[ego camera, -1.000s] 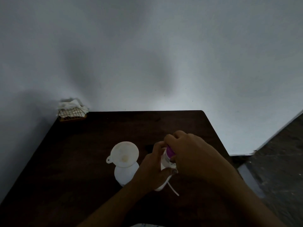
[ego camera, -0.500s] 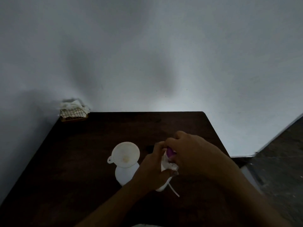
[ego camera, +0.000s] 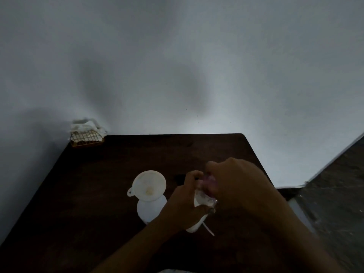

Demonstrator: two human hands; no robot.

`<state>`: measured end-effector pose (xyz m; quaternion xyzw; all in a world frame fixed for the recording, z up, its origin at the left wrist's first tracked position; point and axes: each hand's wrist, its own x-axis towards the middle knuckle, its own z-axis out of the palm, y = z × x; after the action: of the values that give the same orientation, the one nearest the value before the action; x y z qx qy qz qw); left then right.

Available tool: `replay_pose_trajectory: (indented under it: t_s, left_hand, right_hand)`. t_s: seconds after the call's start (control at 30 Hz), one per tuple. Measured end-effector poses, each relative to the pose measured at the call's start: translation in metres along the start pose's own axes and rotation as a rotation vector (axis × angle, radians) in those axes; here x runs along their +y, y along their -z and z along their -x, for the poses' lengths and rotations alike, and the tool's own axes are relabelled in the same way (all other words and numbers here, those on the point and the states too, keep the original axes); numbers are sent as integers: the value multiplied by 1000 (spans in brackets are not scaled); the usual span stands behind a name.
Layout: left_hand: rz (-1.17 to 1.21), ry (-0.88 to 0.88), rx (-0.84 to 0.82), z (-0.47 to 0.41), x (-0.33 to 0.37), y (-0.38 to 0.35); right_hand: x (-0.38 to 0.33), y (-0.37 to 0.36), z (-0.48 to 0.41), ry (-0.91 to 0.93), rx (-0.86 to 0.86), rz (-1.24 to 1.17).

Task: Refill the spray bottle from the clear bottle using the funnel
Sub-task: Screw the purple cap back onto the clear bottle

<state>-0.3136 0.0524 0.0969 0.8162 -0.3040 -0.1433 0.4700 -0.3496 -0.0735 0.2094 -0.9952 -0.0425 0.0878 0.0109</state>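
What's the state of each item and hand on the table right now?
funnel: upright, seated in the neck of the white bottle, empty.
white bottle: upright on the table, cap off.
clear bottle: held over the table, purple cap blurred, contents not readable.
left hand: closed around the clear bottle's body.
right hand: closed on the clear bottle's cap.
wire basket: at the far left corner, holds white cloth.
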Motion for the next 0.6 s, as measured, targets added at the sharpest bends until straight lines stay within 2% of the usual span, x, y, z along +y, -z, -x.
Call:
replay_pose_trajectory:
  t_s: [0.07,0.17,0.3,0.5,0.6]
  left_hand:
    - [-14,11,-28,1,1,0]
    - [-13,25,-5,0,0,0]
    - [-72,35,4,-2,0,0]
    - [-39,63,-22,-2,-1,2]
    - [-78,32,-55,-1,-2,4]
  right_hand:
    - [3,-1,0,-70,51,62]
    - [5,-1,2,-6,56,-10]
    - [5,-3,0,87,-110,-84]
    - [1,-10,-6,61,21,-11]
    - [4,-9,-5,45,-1,-60]
